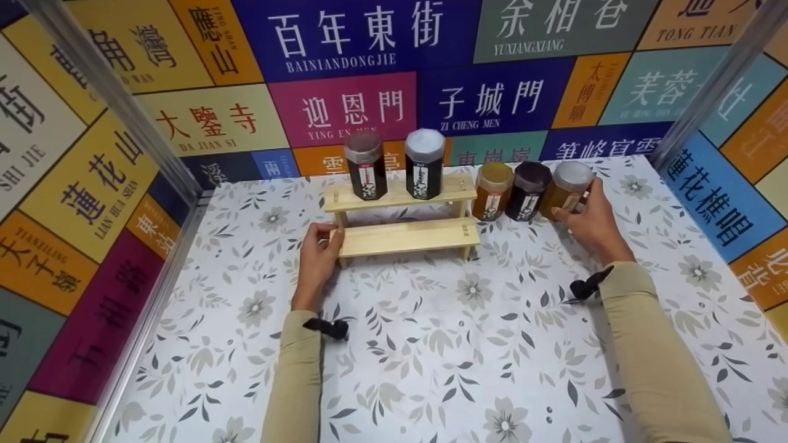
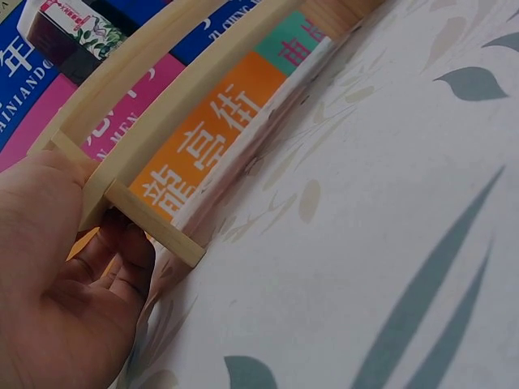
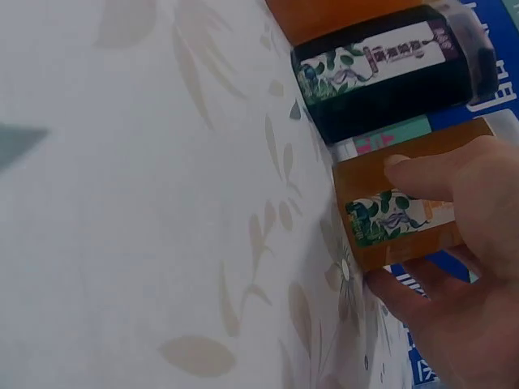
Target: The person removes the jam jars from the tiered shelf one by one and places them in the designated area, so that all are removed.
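Observation:
A two-tier wooden rack [image 1: 406, 239] stands on the table, its lower step held at the left end by my left hand [image 1: 319, 255]. The left wrist view shows the fingers tucked under the slat [image 2: 203, 81], next to a short leg. My right hand [image 1: 596, 226] grips an amber jar with a white lid [image 1: 571, 176], thumb on the front and fingers around the far side. In the right wrist view this labelled amber jar [image 3: 361, 178] is close over the cloth, beside a dark jar with a purple lid [image 1: 529, 178]. Left of that is an amber jar with a yellow lid [image 1: 492, 178].
On the upper step sit a dark jar with a brown lid [image 1: 364, 169] and a dark jar with a white lid [image 1: 425, 166]. Floral cloth [image 1: 418, 344] covers the table. A wall of coloured street-name panels [image 1: 345, 101] borders the back, with more panels at both sides.

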`<state>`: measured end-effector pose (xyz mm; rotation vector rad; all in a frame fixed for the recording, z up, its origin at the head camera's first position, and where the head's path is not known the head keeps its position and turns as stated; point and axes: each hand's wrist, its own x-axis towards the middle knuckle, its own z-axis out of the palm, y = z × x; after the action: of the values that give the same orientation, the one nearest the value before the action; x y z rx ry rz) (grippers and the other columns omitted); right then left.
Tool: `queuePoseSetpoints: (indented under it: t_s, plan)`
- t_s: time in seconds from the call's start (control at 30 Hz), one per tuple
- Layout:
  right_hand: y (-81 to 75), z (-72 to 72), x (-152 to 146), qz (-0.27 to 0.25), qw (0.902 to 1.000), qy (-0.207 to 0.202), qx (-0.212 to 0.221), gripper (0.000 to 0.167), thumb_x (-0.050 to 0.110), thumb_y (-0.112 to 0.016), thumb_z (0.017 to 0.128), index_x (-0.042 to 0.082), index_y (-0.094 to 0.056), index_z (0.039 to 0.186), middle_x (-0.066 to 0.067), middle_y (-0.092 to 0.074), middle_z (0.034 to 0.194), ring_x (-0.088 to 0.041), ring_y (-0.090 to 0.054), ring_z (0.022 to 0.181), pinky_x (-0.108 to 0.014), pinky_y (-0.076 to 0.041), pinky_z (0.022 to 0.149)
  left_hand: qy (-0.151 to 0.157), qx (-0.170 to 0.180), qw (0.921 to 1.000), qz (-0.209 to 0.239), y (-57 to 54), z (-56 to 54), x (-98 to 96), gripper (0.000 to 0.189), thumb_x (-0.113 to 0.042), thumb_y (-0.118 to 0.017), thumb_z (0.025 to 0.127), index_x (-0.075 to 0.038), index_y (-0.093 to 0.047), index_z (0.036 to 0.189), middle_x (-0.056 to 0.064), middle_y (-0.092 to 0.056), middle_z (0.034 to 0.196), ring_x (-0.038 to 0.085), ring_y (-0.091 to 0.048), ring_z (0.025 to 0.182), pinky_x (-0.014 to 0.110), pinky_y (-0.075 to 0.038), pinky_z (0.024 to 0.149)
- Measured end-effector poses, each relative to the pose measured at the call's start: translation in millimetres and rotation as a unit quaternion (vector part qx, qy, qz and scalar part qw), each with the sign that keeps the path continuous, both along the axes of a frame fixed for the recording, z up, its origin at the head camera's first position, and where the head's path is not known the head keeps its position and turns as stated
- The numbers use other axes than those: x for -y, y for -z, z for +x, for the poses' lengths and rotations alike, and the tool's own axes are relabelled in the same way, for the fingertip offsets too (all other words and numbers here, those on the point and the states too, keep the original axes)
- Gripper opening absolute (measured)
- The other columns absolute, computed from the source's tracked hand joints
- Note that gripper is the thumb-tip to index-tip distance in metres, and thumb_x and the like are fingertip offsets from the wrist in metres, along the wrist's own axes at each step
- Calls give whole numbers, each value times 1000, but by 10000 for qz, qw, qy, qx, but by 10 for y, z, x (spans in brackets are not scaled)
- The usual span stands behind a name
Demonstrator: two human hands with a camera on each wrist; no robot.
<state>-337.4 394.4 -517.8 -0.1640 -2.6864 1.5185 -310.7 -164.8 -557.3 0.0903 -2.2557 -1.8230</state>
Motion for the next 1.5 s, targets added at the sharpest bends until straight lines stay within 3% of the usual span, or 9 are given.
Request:
queuePoseSetpoints:
  t_s: [0.57, 0.77, 0.9, 1.07, 1.2, 1.3, 1.43, 1.5]
  plan:
    - [18, -18, -28, -165, 9998, -93, -51, 93, 20, -78, 102, 20, -13, 168, -18, -22, 178, -44, -28, 164, -59, -38, 127, -9, -36, 9997, -232, 10, 6, 19, 29, -25, -73, 105, -3, -65, 123, 14, -69, 118, 20, -64, 103, 22, -51, 85]
    - [38, -31, 14, -255, 9995, -1, -162, 99, 15, -78, 101, 20, -8, 171, -17, -18, 179, -42, -28, 164, -55, -39, 127, 11, -74, 10000, -66, 1, 17, 10, 31, -25, -73, 106, -1, -66, 123, 18, -69, 121, 25, -64, 105, 19, -49, 82]
    - [-6, -16, 62, -135, 9991, 169, -359, 111, 28, -82, 98, 25, 1, 173, -15, -15, 181, -38, -20, 167, -59, -27, 133, 33, -102, 9999, -42, 3, 12, 5, 32, -25, -72, 106, 0, -65, 124, 19, -69, 121, 26, -65, 105, 18, -50, 81]
    - [-205, -4, 165, 200, 9963, 539, -638, 120, 43, -84, 94, 26, 4, 175, -10, -7, 183, -31, -12, 169, -58, -15, 136, 57, -106, 9999, 12, -5, 18, -2, 33, -23, -73, 106, 2, -64, 125, 19, -68, 121, 27, -64, 106, 18, -50, 80]
    - [-429, 6, 355, 289, 9896, 762, -1184, 103, 34, -82, 95, 27, -16, 174, -4, -21, 181, -28, -26, 164, -54, -29, 132, 51, -82, 9999, 91, 3, 20, -2, 32, -24, -73, 106, 0, -65, 125, 19, -67, 121, 26, -64, 105, 18, -51, 79]
    - [-567, 4, 562, 312, 9833, 812, -1596, 88, 29, -80, 97, 28, -30, 169, -1, -34, 176, -23, -34, 160, -48, -32, 131, 0, -61, 10000, -15, 2, 15, 3, 29, -23, -72, 106, -1, -65, 124, 17, -68, 120, 22, -63, 102, 19, -51, 79]
    - [-660, -6, 872, 247, 9758, 554, -2100, 72, 23, -78, 98, 25, -44, 162, 0, -48, 166, -18, -38, 158, -37, -26, 133, -27, -92, 9999, -141, -11, 18, -5, 28, -23, -71, 106, -1, -65, 123, 15, -68, 119, 19, -63, 100, 20, -52, 80]
    - [-681, -16, 1042, 121, 9714, 285, -2355, 68, 18, -79, 97, 21, -48, 158, -3, -54, 161, -19, -44, 154, -37, -29, 132, -34, -113, 9998, -190, -13, 15, -7, 27, -22, -71, 106, -1, -65, 122, 15, -68, 117, 18, -63, 100, 20, -51, 81]
